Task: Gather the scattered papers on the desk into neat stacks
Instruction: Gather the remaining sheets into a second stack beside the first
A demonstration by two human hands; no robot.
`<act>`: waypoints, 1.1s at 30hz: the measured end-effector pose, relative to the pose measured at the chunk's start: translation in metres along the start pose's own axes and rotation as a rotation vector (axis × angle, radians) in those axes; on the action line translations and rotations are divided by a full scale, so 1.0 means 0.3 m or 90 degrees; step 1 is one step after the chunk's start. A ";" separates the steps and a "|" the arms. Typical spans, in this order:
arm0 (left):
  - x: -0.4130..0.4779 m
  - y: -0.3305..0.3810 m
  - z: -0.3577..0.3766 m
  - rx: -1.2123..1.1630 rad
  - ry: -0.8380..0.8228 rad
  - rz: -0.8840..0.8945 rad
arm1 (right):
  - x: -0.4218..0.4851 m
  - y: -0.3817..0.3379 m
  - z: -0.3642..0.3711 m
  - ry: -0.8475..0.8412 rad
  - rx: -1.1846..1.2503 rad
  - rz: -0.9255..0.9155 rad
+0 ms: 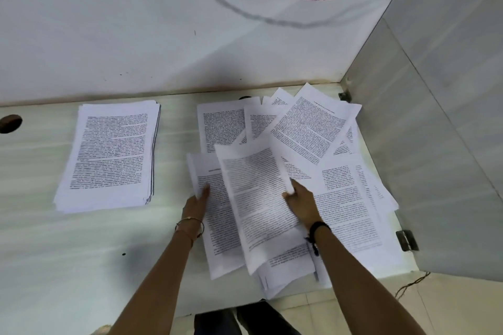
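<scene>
Loose papers [348, 198] right on tabletop [40, 226], neat stack [109, 155] left.
Pinched top sheet [258, 198] in right grip [299, 204]; clasped lower sheet [217, 215] by its edge in left grip [197, 200].

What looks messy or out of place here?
The pile on the right: sheets lie crooked and overlapping, some reaching the desk edge. The stack on the left is fairly neat. The right hand pinches the top sheet; the left hand grips the lower sheet.

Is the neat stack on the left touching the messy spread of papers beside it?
No, a strip of bare desk separates the neat stack from the scattered papers.
</scene>
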State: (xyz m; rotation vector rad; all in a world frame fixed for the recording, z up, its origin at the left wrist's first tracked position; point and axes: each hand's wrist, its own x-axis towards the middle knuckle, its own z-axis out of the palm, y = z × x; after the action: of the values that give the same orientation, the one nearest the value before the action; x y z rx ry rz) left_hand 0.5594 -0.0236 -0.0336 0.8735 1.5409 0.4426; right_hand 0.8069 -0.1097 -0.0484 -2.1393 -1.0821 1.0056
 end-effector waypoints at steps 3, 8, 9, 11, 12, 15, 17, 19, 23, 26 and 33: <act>-0.020 0.016 0.027 -0.026 0.008 -0.011 | -0.003 -0.023 0.075 -0.029 -0.075 -0.002; -0.035 -0.055 0.049 -0.022 0.028 0.073 | -0.033 -0.047 0.133 -0.023 -0.024 -0.052; -0.045 -0.058 0.057 0.003 0.026 0.068 | -0.037 -0.049 0.138 -0.017 -0.019 -0.049; -0.071 -0.058 0.082 0.070 0.060 0.039 | -0.048 -0.049 0.140 0.019 -0.088 -0.081; -0.082 -0.059 0.097 0.098 0.116 0.015 | -0.054 -0.044 0.134 0.067 -0.153 -0.109; -0.120 -0.059 0.142 0.055 0.258 0.009 | -0.067 -0.014 0.092 0.200 -0.226 -0.059; -0.139 -0.064 0.169 0.015 0.295 0.023 | -0.078 0.012 0.073 0.220 -0.216 -0.031; -0.153 -0.060 0.195 -0.001 0.305 0.023 | -0.081 0.009 0.060 0.228 -0.127 -0.007; -0.150 -0.028 0.192 -0.007 0.303 0.009 | -0.051 -0.020 0.045 0.351 0.120 0.142; -0.112 -0.004 0.140 0.044 0.253 -0.002 | -0.004 -0.017 0.022 0.377 0.163 0.236; -0.001 0.048 0.062 0.076 0.227 0.067 | 0.143 0.007 -0.109 0.375 0.137 0.204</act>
State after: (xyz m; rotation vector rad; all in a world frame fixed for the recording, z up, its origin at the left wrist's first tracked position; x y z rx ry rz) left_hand 0.5812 -0.0184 -0.0264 1.0107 1.8679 0.6118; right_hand 0.8514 -0.0790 -0.0472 -2.2511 -0.3445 0.5209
